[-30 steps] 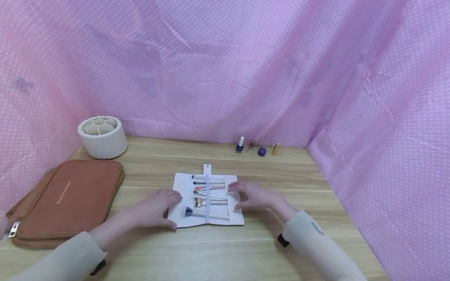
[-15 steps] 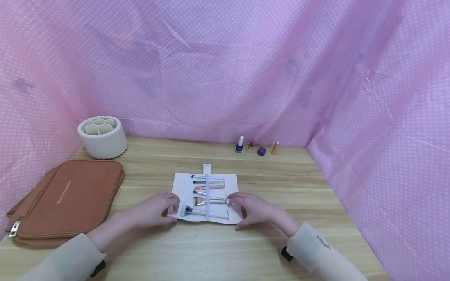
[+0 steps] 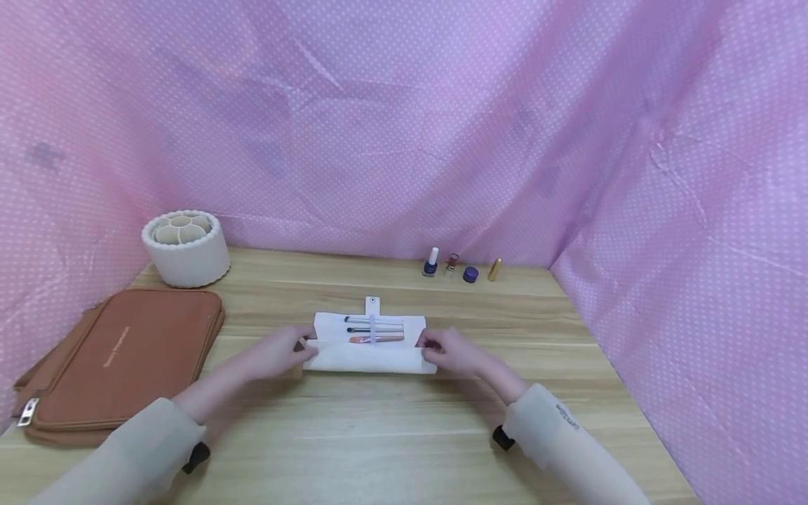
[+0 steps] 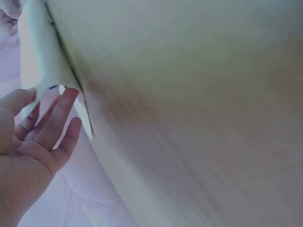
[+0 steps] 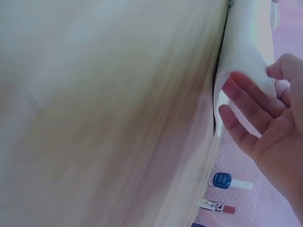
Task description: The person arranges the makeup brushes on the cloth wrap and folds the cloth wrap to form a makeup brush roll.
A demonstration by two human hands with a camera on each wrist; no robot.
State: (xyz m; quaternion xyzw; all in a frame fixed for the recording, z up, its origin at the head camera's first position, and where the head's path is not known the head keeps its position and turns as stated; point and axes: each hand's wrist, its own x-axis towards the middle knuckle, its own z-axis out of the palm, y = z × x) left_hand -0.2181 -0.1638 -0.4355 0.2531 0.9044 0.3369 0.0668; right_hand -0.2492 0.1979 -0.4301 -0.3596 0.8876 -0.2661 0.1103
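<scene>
Now that its near half has been folded over the lower brushes, both hands (image 3: 278,353) (image 3: 451,351) pinch the brush roll (image 3: 369,358), so rolling has begun.

Your right hand (image 5: 272,118) pinches the white fabric's (image 5: 241,56) edge (probably thumb over fingers); blue-capped bottle (image 5: 229,181) and brown-capped bottle (image 5: 217,206) beyond the worktop (image 5: 109,113).

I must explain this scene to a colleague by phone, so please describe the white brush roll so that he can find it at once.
Start from the wooden table enclosed by pink dotted cloth. At its middle, between the left hand and the right hand, lies the white brush roll, each hand pinching one end. Unlike the brown zip case and the round white holder to the left, it is flat white fabric, its near half folded over, with brush handles showing under a strap.
</scene>
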